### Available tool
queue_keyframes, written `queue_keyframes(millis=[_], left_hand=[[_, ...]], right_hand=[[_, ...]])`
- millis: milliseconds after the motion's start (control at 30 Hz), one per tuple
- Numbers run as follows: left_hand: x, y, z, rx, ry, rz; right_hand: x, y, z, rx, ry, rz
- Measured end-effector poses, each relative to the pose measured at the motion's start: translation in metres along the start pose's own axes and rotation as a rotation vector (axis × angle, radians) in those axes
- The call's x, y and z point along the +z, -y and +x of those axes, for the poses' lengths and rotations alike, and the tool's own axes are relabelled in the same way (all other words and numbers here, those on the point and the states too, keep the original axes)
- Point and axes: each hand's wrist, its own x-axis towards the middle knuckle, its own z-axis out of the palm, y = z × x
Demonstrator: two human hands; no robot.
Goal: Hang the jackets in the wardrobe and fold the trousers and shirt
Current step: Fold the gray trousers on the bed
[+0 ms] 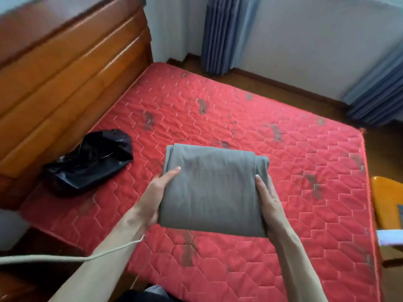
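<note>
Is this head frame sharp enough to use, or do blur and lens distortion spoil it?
Head view: folded grey garment, both hands and red quilted mattress are fairly sharp; the wooden headboard at left is smeared by blur; wide-angle bending curves the blue curtains; soft even daylight, no glare.

Soft even daylight, faint shadows, blurred headboard (65, 68) at left, wide-angle bending at edges

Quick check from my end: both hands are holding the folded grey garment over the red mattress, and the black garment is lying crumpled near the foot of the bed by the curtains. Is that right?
Not quite. The head view shows the black garment crumpled beside the wooden headboard, not by the curtains. The rest stands: the left hand and right hand hold the folded grey garment over the red mattress.
</note>
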Motion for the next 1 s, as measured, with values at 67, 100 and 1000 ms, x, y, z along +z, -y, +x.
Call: queue_keyframes(millis=[67,100,1000], left_hand=[[-0.002,-0.011,-0.032,0.012,-0.017,-0.066],[-0.005,-0.015,-0.048,0.032,-0.037,-0.088],[-0.282,0.010,-0.446,0.567,-0.808,-0.344]], right_hand=[[0.010,0.022,-0.005,-0.053,0.101,-0.015],[0.016,0.031,-0.008,-0.070,0.154,-0.027],[0.444,0.041,-0.221,-0.077,1.021,-0.136]])
